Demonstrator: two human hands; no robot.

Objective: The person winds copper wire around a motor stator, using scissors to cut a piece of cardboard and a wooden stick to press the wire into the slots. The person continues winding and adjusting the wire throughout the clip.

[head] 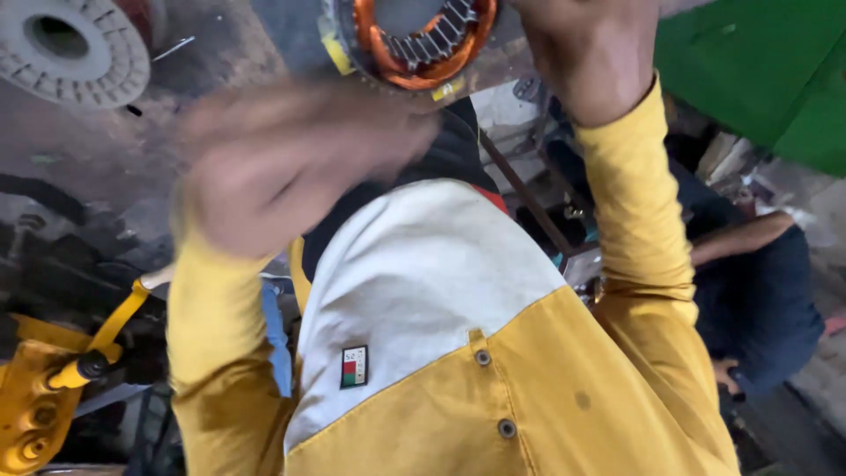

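Note:
A round motor stator [414,40] with orange copper windings and a toothed metal core sits at the top on a worn grey bench [106,150]. My right hand [590,48], in a yellow sleeve, rests against the stator's right edge; its fingers run out of frame, so its grip is hidden. My left hand [273,167] is blurred by motion just below and left of the stator, lying flat with nothing visible in it. My yellow and white shirt [458,326] fills the lower middle.
A grey ribbed spool [75,48] lies on the bench at top left. A yellow metal tool [35,397] stands at lower left. A green panel [767,70] fills the top right. Another person in dark blue [758,291] crouches at right.

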